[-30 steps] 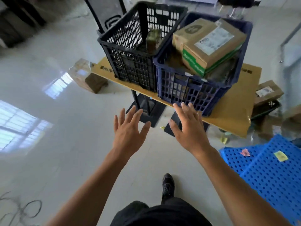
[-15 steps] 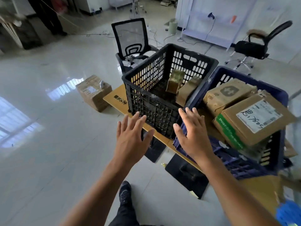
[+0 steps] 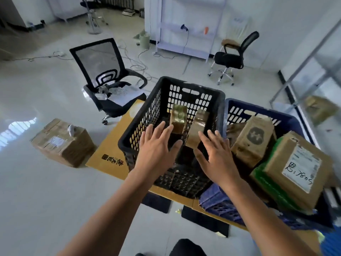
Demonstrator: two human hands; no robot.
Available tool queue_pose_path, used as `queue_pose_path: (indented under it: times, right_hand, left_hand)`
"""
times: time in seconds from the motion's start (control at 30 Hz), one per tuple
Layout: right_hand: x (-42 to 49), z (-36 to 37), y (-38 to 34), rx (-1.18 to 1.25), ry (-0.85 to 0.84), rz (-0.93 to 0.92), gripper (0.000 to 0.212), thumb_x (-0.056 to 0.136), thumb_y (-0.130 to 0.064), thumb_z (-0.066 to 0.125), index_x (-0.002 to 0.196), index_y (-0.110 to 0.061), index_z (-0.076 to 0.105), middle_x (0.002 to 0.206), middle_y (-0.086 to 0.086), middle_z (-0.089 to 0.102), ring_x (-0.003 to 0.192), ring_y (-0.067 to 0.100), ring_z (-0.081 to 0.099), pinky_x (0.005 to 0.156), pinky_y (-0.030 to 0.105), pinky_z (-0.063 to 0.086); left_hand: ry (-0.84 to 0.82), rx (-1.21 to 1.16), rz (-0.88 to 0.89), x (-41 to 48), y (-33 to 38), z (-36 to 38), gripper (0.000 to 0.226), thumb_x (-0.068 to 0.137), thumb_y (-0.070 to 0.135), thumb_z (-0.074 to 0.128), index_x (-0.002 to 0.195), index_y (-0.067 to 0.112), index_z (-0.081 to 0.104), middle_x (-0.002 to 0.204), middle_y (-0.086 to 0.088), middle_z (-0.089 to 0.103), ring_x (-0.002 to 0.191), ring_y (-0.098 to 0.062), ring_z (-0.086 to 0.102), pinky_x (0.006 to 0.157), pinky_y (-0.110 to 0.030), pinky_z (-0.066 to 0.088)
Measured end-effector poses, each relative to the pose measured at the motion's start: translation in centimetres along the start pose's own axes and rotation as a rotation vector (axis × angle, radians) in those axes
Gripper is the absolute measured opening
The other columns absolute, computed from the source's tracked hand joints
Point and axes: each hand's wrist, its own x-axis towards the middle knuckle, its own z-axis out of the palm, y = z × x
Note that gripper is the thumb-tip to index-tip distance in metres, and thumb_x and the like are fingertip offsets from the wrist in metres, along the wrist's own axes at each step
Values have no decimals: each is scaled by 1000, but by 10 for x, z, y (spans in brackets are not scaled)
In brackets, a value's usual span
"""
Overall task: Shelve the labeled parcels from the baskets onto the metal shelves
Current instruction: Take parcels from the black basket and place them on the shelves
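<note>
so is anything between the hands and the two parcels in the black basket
Nothing visible. The left hand and right hand hover open over the black basket, whose top is open; the greenish parcel and brown parcel stand just beyond the fingers.

Two open hands, left [image 3: 156, 150] and right [image 3: 217, 156], reach over a black basket [image 3: 147, 115] holding two taped parcels [image 3: 178, 119], beside a blue basket [image 3: 238, 109].

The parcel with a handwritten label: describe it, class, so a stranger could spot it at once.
Two baskets stand side by side; take the blue basket, right of the black basket. The parcel lies tilted on top at its right end. It alone bears a white label with handwriting.
</note>
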Motion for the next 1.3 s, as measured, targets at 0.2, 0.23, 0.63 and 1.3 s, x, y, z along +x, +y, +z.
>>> queue_pose_path:
  times: [0.2,0.23,0.63,1.3]
  right_hand:
    - [53,2,22,-59,-26,86,69,106,-63,26,166,-33,13,174,5,12,162,24,-2,126,42,-9]
    - [62,3,25,-71,-32,94,68,106,-61,27,167,-33,12,175,5,11,162,24,-3,127,43,-9]
    - [130,31,65,-60,-127,217,67,105,-64,18,166,-38,7,175,1,5,161,20,-14,129,49,-11]
    - [130,38,65,57,-15,262,74,99,-66,17,165,-32,22,174,2,17,161,17,-4,131,45,-6]
  left_hand:
    - [-153,44,-9,103,5,25,80,100,69,32,163,23,16,172,-4,0,158,-32,-4,126,-51,2]
    - [-179,44,-26,118,5,30,80,99,70,33,162,24,17,172,-6,0,158,-33,-3,126,-52,2]
    - [-423,-103,-293,254,-9,114,75,98,59,47,161,36,13,171,-4,-5,156,-37,-3,125,-59,9]
    - [-292,-147,-419,293,-40,147,96,74,53,79,147,46,17,141,-15,38,112,-41,57,85,-50,58]
